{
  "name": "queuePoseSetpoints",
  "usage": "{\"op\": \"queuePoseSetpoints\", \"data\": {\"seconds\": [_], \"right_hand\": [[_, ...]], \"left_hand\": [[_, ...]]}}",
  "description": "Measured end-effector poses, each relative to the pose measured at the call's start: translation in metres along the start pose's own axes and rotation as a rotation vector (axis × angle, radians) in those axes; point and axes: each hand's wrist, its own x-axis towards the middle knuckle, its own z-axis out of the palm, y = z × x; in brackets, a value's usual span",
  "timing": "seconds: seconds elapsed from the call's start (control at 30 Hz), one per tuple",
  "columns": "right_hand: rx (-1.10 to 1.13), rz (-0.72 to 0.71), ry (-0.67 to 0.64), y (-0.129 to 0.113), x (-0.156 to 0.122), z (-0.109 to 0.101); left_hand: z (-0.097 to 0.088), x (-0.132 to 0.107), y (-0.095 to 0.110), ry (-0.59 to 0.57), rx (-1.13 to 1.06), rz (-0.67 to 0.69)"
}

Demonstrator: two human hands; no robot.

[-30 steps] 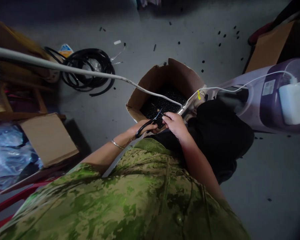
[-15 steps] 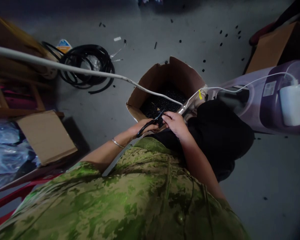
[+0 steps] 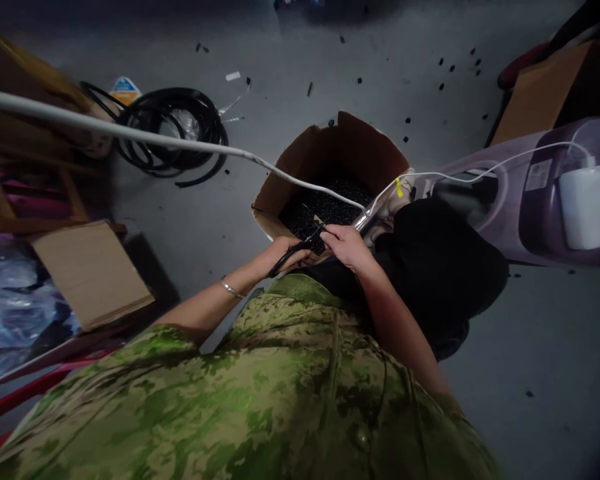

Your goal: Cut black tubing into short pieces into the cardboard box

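My left hand (image 3: 280, 254) is closed round the black handles of a pair of scissors (image 3: 300, 245), whose blades point up and right. My right hand (image 3: 347, 245) is pinched on something small and dark right at the blades; I cannot make out what it is. Both hands hover over the near rim of an open cardboard box (image 3: 360, 143) filled with several small black cut pieces (image 3: 330, 200). A bracelet sits on my left wrist.
A coil of black tubing (image 3: 173, 137) lies on the grey floor at the left. A white cable (image 3: 130, 135) crosses over the box. Flat cardboard (image 3: 93, 273) and plastic bags lie left, a purple-white appliance (image 3: 545, 193) right. Black bits are scattered on the floor.
The scissor blades have closed a little and both hands have shifted slightly up and left over the box rim. Nothing else has moved.
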Motion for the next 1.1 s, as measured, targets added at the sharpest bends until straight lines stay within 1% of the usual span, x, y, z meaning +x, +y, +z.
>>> {"op": "queuePoseSetpoints", "data": {"seconds": [0.1, 0.3, 0.43, 0.53, 0.63, 0.73, 0.8, 0.87, 1.0, 1.03, 1.1], "right_hand": [[-0.025, 0.009, -0.001, 0.000, 0.000, -0.001], [-0.069, 0.096, 0.018, 0.004, 0.003, -0.001], [-0.088, 0.150, 0.039, 0.005, 0.005, 0.000], [-0.112, 0.163, 0.040, 0.004, 0.005, -0.001], [-0.141, 0.156, 0.015, 0.000, 0.005, -0.001], [-0.177, 0.113, -0.022, -0.003, 0.005, -0.001], [-0.195, 0.084, -0.045, -0.004, 0.006, -0.001], [-0.197, 0.069, -0.058, -0.005, 0.006, -0.001], [-0.172, 0.080, -0.046, -0.003, 0.007, -0.002], [-0.163, 0.089, -0.043, -0.002, 0.007, -0.002], [-0.153, 0.108, -0.035, -0.001, 0.008, -0.002]], "left_hand": [[0.002, 0.000, 0.000, 0.016, 0.056, 0.008], [0.007, 0.004, 0.003, 0.059, 0.181, -0.006], [0.009, 0.007, 0.006, 0.055, 0.198, -0.038], [0.006, 0.008, 0.009, -0.005, 0.162, -0.086], [-0.001, 0.011, 0.013, -0.084, 0.149, -0.092], [-0.007, 0.016, 0.014, -0.131, 0.214, -0.029], [-0.007, 0.019, 0.012, -0.145, 0.268, 0.018], [-0.003, 0.021, 0.009, -0.101, 0.311, 0.005], [0.007, 0.021, 0.002, 0.099, 0.400, -0.093], [0.008, 0.020, 0.002, 0.116, 0.399, -0.102], [0.009, 0.018, 0.003, 0.101, 0.356, -0.119]]}}
